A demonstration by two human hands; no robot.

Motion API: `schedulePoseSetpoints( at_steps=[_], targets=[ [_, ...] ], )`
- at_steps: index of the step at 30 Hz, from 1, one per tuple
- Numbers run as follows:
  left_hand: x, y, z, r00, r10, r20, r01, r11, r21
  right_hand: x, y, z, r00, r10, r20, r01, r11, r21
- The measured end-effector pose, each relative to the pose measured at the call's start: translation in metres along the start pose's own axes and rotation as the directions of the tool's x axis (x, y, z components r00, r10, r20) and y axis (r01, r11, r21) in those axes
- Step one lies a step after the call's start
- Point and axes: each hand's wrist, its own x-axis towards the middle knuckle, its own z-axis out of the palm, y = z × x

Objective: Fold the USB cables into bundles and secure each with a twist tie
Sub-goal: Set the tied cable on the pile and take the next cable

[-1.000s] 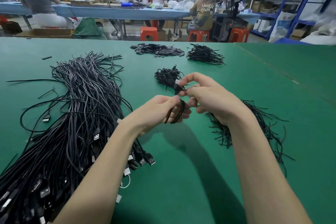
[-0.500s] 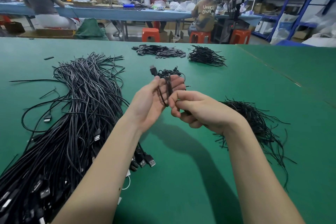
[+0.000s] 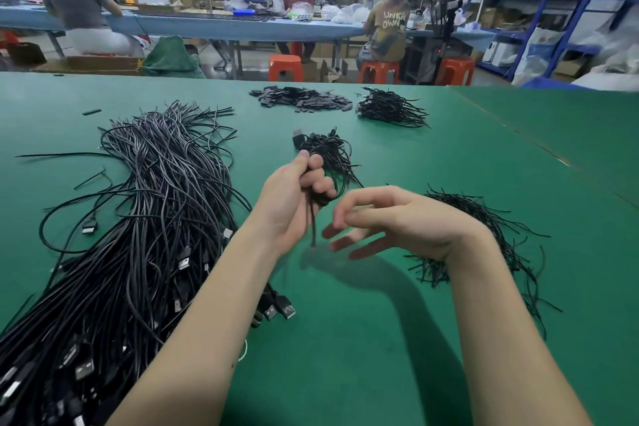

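Nearest you, the loose USB cables (image 3: 138, 235) are lying in a long heap at your left forearm, plugs toward you. Your right hand (image 3: 390, 221) is hovering empty, fingers spread and relaxed, just beside the twist ties (image 3: 484, 228) fanned out on the green table (image 3: 345, 339). Your left hand (image 3: 294, 197) is clamping a folded cable bundle (image 3: 316, 195) in a curled grip, one tail hanging below the palm. Judgement: this bundle is probably tied and ready for the finished pile; keep the loops pinched flat until it is resting. Just beyond the hand, the tied bundles (image 3: 328, 149) are stacking up. Farther off, a second black bundle pile (image 3: 390, 107) and flat black pieces (image 3: 304, 98) are lying loose; no containers are holding any of this.
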Motion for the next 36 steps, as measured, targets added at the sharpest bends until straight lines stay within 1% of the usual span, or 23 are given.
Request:
schedulePoseSetpoints(
  at_steps=[1,2,3,4,5,6,8,10,13,15,16,17,18,19,20,21,22,25,26,29,31,32,36],
  targets=[
    [-0.001,0.003,-0.003,0.999,-0.020,0.039,0.022,0.999,-0.041,-0.002,0.002,-0.006,0.997,-0.006,-0.076,0.008,1.000,0.013],
    [-0.002,0.005,-0.006,0.995,-0.044,0.089,0.050,0.996,-0.069,-0.002,0.003,-0.009,0.982,-0.022,-0.188,0.026,0.999,0.022],
    [-0.004,0.006,-0.008,0.987,-0.070,0.143,0.083,0.993,-0.084,0.000,0.005,-0.010,0.946,-0.041,-0.321,0.052,0.998,0.024],
    [-0.005,0.006,-0.009,0.977,-0.096,0.193,0.113,0.990,-0.081,0.005,0.005,-0.010,0.894,-0.066,-0.444,0.085,0.996,0.023],
    [-0.007,0.005,-0.009,0.966,-0.118,0.230,0.137,0.988,-0.068,0.009,0.004,-0.008,0.846,-0.097,-0.524,0.128,0.992,0.022],
    [-0.008,0.003,-0.008,0.959,-0.134,0.249,0.152,0.987,-0.055,0.013,0.003,-0.006,0.819,-0.130,-0.558,0.175,0.984,0.027],
    [-0.008,0.003,-0.007,0.964,-0.133,0.232,0.142,0.990,-0.021,0.018,0.001,-0.003,0.821,-0.175,-0.544,0.239,0.970,0.050],
    [-0.008,0.004,-0.008,0.971,-0.119,0.207,0.119,0.993,0.016,0.016,0.000,-0.001,0.850,-0.167,-0.500,0.241,0.967,0.087],
    [-0.009,0.004,-0.008,0.968,-0.128,0.218,0.128,0.992,0.011,0.016,0.001,-0.001,0.874,-0.149,-0.462,0.219,0.970,0.102],
    [-0.007,0.000,-0.006,0.969,-0.111,0.222,0.100,0.993,0.060,0.018,0.002,0.000,0.865,-0.177,-0.469,0.220,0.975,0.037],
    [-0.006,-0.003,-0.004,0.973,-0.093,0.210,0.071,0.991,0.111,0.020,0.002,0.001,0.852,-0.196,-0.485,0.216,0.976,-0.014],
    [-0.004,-0.006,-0.002,0.981,-0.056,0.185,0.017,0.979,0.203,0.022,0.003,0.002,0.837,-0.212,-0.505,0.208,0.976,-0.066],
    [-0.003,-0.008,-0.003,0.988,0.011,0.153,-0.065,0.934,0.352,0.024,0.002,0.003,0.822,-0.225,-0.524,0.197,0.974,-0.109],
    [-0.002,-0.010,-0.004,0.987,0.097,0.129,-0.152,0.833,0.532,0.026,0.002,0.004,0.808,-0.235,-0.540,0.188,0.972,-0.142],
    [-0.001,-0.010,-0.005,0.976,0.171,0.134,-0.216,0.691,0.690,0.028,0.003,0.006,0.794,-0.242,-0.558,0.175,0.970,-0.172],
    [-0.002,-0.011,-0.006,0.964,0.214,0.155,-0.250,0.554,0.794,0.030,0.003,0.007,0.778,-0.249,-0.577,0.153,0.966,-0.209],
    [-0.002,-0.012,-0.007,0.958,0.232,0.171,-0.263,0.463,0.847,0.031,0.003,0.008,0.763,-0.258,-0.593,0.125,0.958,-0.256],
    [-0.004,-0.013,-0.007,0.946,0.268,0.182,-0.253,0.258,0.932,0.033,0.004,0.011,0.727,-0.318,-0.608,0.071,0.916,-0.395],
    [-0.004,-0.013,-0.006,0.944,0.274,0.185,-0.248,0.220,0.943,0.034,0.004,0.012,0.709,-0.343,-0.616,0.072,0.904,-0.421],
    [-0.005,-0.016,-0.004,0.960,0.229,0.164,-0.219,0.244,0.945,0.037,0.003,0.016,0.673,-0.390,-0.629,0.090,0.887,-0.454],
    [-0.007,-0.018,-0.004,0.966,0.209,0.154,-0.203,0.239,0.950,0.039,0.003,0.018,0.676,-0.395,-0.622,0.113,0.890,-0.442],
    [-0.008,-0.019,-0.005,0.966,0.206,0.159,-0.211,0.260,0.942,0.040,0.003,0.019,0.681,-0.395,-0.617,0.123,0.892,-0.435],
    [-0.005,-0.020,-0.005,0.973,0.183,0.141,-0.208,0.433,0.877,0.038,0.004,0.016,0.674,-0.392,-0.626,0.127,0.897,-0.424]
  ],
)
